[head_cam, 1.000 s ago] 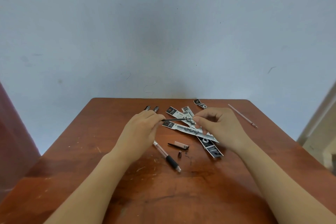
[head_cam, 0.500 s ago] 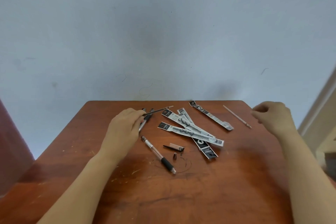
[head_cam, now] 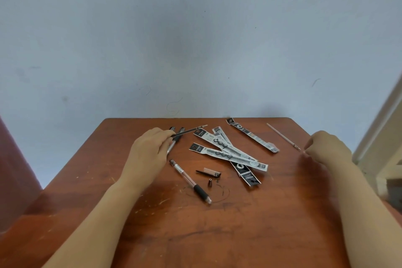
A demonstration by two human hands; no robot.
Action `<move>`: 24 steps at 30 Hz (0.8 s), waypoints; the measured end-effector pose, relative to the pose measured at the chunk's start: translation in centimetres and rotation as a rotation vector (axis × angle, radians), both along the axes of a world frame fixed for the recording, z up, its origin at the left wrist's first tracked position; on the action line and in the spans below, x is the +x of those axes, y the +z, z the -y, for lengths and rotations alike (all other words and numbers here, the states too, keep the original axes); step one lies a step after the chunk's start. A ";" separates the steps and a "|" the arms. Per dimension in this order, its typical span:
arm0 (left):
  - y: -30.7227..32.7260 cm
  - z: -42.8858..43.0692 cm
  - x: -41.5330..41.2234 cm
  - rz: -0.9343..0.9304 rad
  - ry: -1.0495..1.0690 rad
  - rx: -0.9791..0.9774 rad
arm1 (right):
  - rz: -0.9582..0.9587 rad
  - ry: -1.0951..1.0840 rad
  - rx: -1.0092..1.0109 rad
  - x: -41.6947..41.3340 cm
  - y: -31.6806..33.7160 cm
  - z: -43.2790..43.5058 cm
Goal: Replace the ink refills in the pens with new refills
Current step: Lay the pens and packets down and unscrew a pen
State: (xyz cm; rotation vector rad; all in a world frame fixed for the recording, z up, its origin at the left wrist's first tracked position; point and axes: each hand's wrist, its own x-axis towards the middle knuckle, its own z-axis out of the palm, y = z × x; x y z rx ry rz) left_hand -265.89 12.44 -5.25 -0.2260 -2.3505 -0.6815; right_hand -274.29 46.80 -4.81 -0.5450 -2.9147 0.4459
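One dark refill (head_cam: pixel 191 130) pinched in left hand (head_cam: pixel 150 152) — right hand (head_cam: pixel 328 148) curled, grip unclear.

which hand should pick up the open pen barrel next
Likely right: the left hand holds the thin dark ink refill; the right hand looks free, though farther from the clear black-gripped pen barrel.

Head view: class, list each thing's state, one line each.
Left hand: grips a black refill.
Right hand: curled, blurred, beside the clear refill.
Pen barrel: lying, tip cone unscrewed.
Tip cone: loose, beside the barrel.
Pen cap: off, lying.
Far packet: one end looks torn open.
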 end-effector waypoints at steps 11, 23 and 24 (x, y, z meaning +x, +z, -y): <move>0.0 0.0 0.0 0.000 -0.013 0.034 | -0.006 0.027 -0.012 -0.1 0.1 0.5; 0.1 0.1 -0.2 -0.017 0.007 0.103 | -0.282 0.878 -0.279 6.1 1.8 13.1; 0.1 0.2 -0.2 -0.014 0.012 0.103 | -0.251 0.918 -0.274 6.3 1.6 13.5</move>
